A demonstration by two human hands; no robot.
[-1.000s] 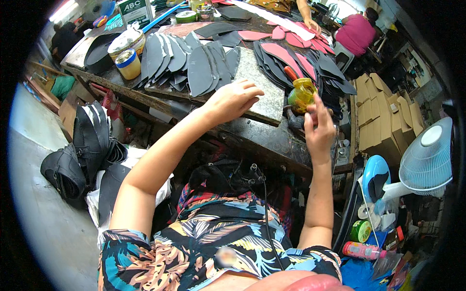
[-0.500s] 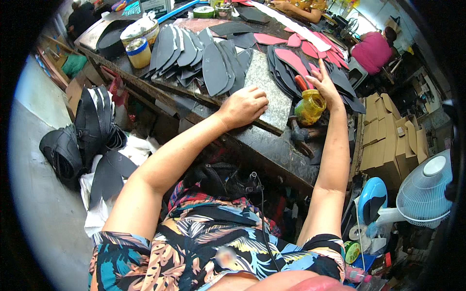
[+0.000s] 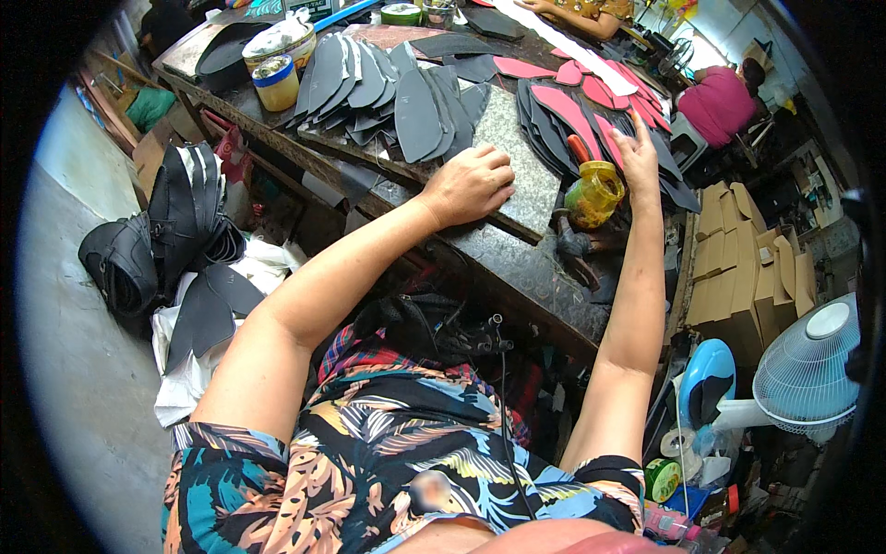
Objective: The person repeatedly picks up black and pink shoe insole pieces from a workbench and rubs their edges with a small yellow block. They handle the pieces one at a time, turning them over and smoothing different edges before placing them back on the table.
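My left hand [image 3: 469, 185] lies knuckles up at the near edge of a speckled stone slab [image 3: 519, 152]. Its fingers are curled in, and whatever may be under them is hidden. My right hand [image 3: 639, 159] stretches over a stack of black cut pieces, some with pink faces [image 3: 565, 111]. Its fingers are extended and apart; I cannot tell whether the fingertips touch the stack. Just left of that hand stands a yellow glue-smeared jar [image 3: 593, 194] with a red handle [image 3: 579, 148] sticking out. Left of the slab, black sole-shaped pieces [image 3: 420, 115] lie fanned out.
A hammer [image 3: 574, 247] lies below the jar. At the table's left are a blue-rimmed tub [image 3: 275, 85] and a white-topped bucket [image 3: 280, 42]. Cardboard boxes [image 3: 738, 268] and a fan [image 3: 805, 365] stand at right. Black bundles [image 3: 152, 240] sit at lower left. Two people work beyond.
The view has shifted slightly, so the table sits a little lower and further right. Both hands keep nearly the same places; the right fingers have shifted a little.
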